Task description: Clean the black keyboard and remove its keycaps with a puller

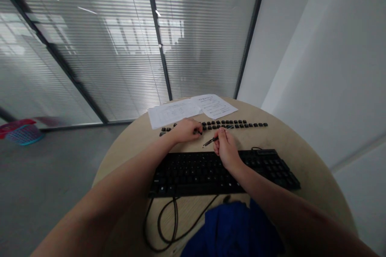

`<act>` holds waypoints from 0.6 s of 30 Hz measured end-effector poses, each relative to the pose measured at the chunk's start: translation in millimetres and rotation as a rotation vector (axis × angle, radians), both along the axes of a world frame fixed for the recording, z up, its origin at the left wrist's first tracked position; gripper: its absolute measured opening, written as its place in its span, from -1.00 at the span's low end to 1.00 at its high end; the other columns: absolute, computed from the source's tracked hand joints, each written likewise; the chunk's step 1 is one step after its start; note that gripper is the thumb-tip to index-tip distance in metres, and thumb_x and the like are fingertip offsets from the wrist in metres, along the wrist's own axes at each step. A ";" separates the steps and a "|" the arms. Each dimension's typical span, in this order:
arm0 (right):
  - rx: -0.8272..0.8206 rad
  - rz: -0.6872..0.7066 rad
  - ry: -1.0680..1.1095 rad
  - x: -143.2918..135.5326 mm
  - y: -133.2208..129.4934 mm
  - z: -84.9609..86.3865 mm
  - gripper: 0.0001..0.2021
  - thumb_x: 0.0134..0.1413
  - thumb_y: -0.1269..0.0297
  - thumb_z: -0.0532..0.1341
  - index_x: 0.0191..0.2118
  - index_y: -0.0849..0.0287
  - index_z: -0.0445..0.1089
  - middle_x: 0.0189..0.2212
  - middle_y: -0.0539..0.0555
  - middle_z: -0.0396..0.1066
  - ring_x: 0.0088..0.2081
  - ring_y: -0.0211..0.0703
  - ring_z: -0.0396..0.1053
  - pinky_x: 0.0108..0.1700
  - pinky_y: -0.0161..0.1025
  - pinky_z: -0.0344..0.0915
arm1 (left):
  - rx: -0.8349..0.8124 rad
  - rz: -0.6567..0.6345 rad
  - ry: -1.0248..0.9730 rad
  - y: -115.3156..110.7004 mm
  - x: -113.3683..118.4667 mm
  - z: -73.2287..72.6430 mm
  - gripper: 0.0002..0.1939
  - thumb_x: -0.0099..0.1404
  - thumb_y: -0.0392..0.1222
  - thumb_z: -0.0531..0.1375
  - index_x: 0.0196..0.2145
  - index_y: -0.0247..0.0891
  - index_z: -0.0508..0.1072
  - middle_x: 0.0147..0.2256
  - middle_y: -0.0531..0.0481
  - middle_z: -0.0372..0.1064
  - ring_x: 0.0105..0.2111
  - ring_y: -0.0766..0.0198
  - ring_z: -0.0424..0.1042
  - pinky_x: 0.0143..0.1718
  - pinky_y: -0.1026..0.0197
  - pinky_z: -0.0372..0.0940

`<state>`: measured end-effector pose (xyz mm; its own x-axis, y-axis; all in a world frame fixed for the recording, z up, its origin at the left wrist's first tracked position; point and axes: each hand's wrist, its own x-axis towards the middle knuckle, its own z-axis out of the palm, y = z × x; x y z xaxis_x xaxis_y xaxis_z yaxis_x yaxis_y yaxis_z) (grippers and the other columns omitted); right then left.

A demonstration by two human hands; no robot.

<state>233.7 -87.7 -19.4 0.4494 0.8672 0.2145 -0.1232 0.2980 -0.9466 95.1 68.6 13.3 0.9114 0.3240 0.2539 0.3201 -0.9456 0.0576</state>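
Observation:
My left hand [185,129] reaches over the rows of loose black keycaps [238,122] on the round table. Its thumb and fingers are pinched round a small black keycap [198,132]. My right hand [225,144] is closed round a slim, dark pen-like tool [209,141], whose tip points left and down towards the table; its exact kind is too small to tell. Below both hands lies a black keyboard [193,172], its middle right partly covered by my right wrist and forearm.
Printed sheets of paper [173,113] lie at the table's far edge, behind the keycaps. A black cable [175,225] loops on the wooden tabletop [316,192] in front of the keyboard. Blue cloth [232,225] shows at the near edge. A basket [22,133] stands on the floor, left.

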 end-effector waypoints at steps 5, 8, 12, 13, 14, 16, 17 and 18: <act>0.000 0.012 -0.016 0.5 0.7 -1.7 -0.53 0.22 -0.25 0.10 -0.38 0.10 0.23 -0.73 -0.22 0.00 -0.72 -0.37 0.01 -0.70 -0.41 -0.01 | 0.108 0.047 0.057 4.6 -2.0 -6.3 -0.85 0.15 -0.20 0.21 -0.30 -0.16 0.54 -0.33 0.02 0.55 -0.24 0.11 0.44 -0.12 0.05 0.19; 0.008 0.016 -0.016 0.6 0.6 -1.2 -0.54 0.23 -0.23 0.10 -0.39 0.09 0.22 -0.73 -0.22 -0.01 -0.72 -0.37 0.00 -0.69 -0.41 -0.02 | 0.118 0.062 0.086 4.4 -3.3 -5.6 -0.85 0.16 -0.17 0.22 -0.29 -0.15 0.54 -0.32 0.01 0.56 -0.22 0.09 0.45 -0.09 0.03 0.17; 0.017 0.015 -0.013 0.1 -0.7 0.6 -0.54 0.22 -0.24 0.11 -0.40 0.09 0.21 -0.72 -0.22 -0.02 -0.72 -0.37 -0.01 -0.70 -0.41 -0.04 | 0.117 0.079 0.099 2.1 -4.4 -0.7 -0.85 0.16 -0.15 0.24 -0.29 -0.15 0.55 -0.29 0.00 0.55 -0.20 0.10 0.45 -0.08 0.04 0.17; 0.019 0.014 -0.013 -0.1 -0.9 0.6 -0.54 0.22 -0.24 0.11 -0.40 0.09 0.21 -0.73 -0.22 -0.02 -0.72 -0.37 -0.01 -0.70 -0.41 -0.04 | 0.114 0.081 0.091 1.8 -5.6 1.4 -0.86 0.17 -0.14 0.25 -0.29 -0.15 0.55 -0.28 0.00 0.55 -0.19 0.10 0.45 -0.08 0.04 0.17; 0.020 0.012 -0.012 -0.4 -0.9 0.3 -0.54 0.22 -0.24 0.11 -0.40 0.09 0.22 -0.73 -0.22 -0.03 -0.72 -0.37 -0.02 -0.70 -0.41 -0.04 | 0.109 0.084 0.080 1.6 -7.4 3.7 -0.86 0.17 -0.13 0.25 -0.28 -0.15 0.55 -0.27 0.00 0.54 -0.19 0.11 0.45 -0.08 0.05 0.18; 0.019 0.006 -0.008 -0.7 -0.5 -0.6 -0.55 0.21 -0.24 0.11 -0.40 0.08 0.22 -0.73 -0.22 -0.03 -0.73 -0.37 -0.02 -0.70 -0.41 -0.04 | 0.095 0.091 0.038 0.9 -12.9 9.3 -0.85 0.19 -0.13 0.26 -0.27 -0.16 0.55 -0.27 0.00 0.54 -0.19 0.11 0.46 -0.09 0.06 0.20; 0.015 0.002 -0.005 -0.7 -0.3 -0.8 -0.55 0.21 -0.24 0.11 -0.40 0.08 0.21 -0.73 -0.22 -0.02 -0.73 -0.37 -0.03 -0.71 -0.41 -0.04 | 0.083 0.089 0.012 -0.2 -16.3 12.2 -0.85 0.19 -0.14 0.26 -0.26 -0.17 0.55 -0.27 -0.01 0.53 -0.19 0.11 0.46 -0.09 0.08 0.21; 0.010 -0.003 -0.005 -0.3 -0.2 -0.4 -0.54 0.20 -0.24 0.11 -0.40 0.08 0.21 -0.73 -0.22 -0.02 -0.73 -0.37 -0.03 -0.71 -0.41 -0.05 | 0.066 0.085 -0.015 -2.3 -19.8 15.0 -0.86 0.20 -0.16 0.26 -0.26 -0.18 0.54 -0.26 -0.01 0.53 -0.19 0.12 0.46 -0.10 0.10 0.23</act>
